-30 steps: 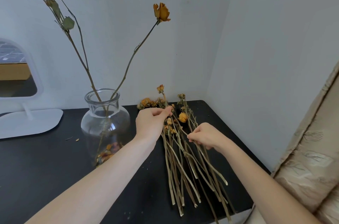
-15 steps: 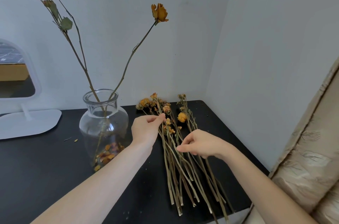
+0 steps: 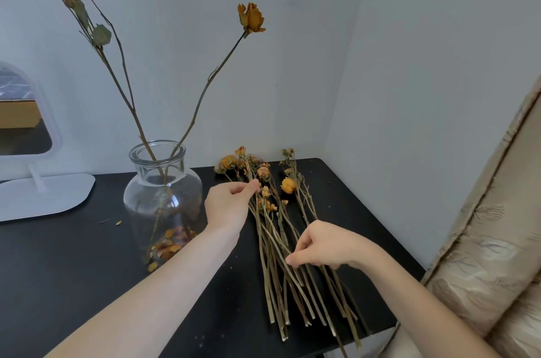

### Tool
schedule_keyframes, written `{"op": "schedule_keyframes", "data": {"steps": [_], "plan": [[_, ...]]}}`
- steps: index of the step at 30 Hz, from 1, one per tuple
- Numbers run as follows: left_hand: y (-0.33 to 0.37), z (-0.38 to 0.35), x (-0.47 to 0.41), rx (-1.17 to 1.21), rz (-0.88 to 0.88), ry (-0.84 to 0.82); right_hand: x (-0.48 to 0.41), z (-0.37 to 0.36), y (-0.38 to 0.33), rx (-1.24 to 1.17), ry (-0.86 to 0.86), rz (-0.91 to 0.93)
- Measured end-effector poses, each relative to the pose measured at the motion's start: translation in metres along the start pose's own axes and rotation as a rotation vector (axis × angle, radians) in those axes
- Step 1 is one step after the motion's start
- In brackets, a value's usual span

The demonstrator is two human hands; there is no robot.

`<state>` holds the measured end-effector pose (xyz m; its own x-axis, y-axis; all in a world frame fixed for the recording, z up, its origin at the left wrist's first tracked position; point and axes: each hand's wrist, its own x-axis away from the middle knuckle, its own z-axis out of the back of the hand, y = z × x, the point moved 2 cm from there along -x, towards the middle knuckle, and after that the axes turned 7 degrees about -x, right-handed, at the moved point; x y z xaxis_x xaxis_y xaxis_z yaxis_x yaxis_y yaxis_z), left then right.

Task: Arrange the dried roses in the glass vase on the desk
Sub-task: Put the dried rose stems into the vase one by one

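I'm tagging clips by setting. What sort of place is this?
Most likely a home room, perhaps a bedroom corner: a black desk against plain white walls, a white tabletop mirror, and patterned beige upholstery at the right.

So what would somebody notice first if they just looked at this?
Probably the tall dried rose with its orange bloom, leaning up and to the right out of the glass vase on the black desk. Next comes the pile of dried roses lying flat to the right of the vase. The left hand pinches a stem near the blooms and the right hand pinches stems lower down.
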<state>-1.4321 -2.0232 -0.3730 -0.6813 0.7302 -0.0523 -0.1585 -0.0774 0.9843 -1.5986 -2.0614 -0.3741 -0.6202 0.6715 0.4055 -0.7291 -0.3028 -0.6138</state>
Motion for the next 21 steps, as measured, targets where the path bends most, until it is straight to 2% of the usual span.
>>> {"op": "schedule_keyframes", "data": {"steps": [5,14,21], "plan": [[-0.001,0.002,-0.001,-0.017,-0.017,0.023,0.003,0.005,-0.004,-0.057,0.032,0.006],[0.003,0.003,0.000,-0.062,-0.083,0.004,0.006,0.025,-0.008,-0.333,0.158,0.061],[0.004,0.005,-0.001,-0.093,-0.131,0.022,0.013,0.039,-0.004,-0.606,0.175,0.105]]}}
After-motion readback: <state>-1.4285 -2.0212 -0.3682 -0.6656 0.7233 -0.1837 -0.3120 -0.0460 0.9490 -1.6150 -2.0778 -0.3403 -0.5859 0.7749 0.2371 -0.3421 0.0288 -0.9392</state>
